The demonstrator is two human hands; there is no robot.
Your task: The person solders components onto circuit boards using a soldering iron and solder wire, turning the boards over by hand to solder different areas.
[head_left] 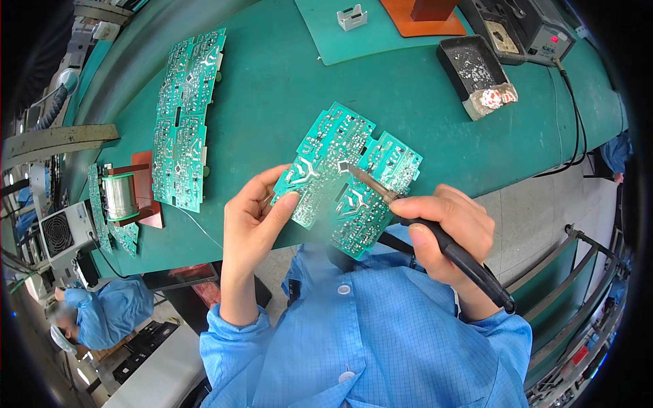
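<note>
My left hand (262, 211) grips a green circuit board panel (320, 146) by its left edge, the thumb on top and the fingers underneath. The panel is tilted above the near edge of the bench, solder side up, with a slot between its two halves. In my right hand (449, 231) is a soldering iron (469, 262), held like a pen by its black handle. Its metal tip rests at or just above a small square chip near the middle of the panel; contact cannot be made out. A faint haze hangs over the panel's lower part.
On the green bench mat (272, 88) lies a larger board panel (183, 115) at left, beside a solder wire spool (121, 197) on a brown stand. A black tray (469, 64) of solder scraps and a soldering station (544, 34) stand far right. Another person (109, 313) sits lower left.
</note>
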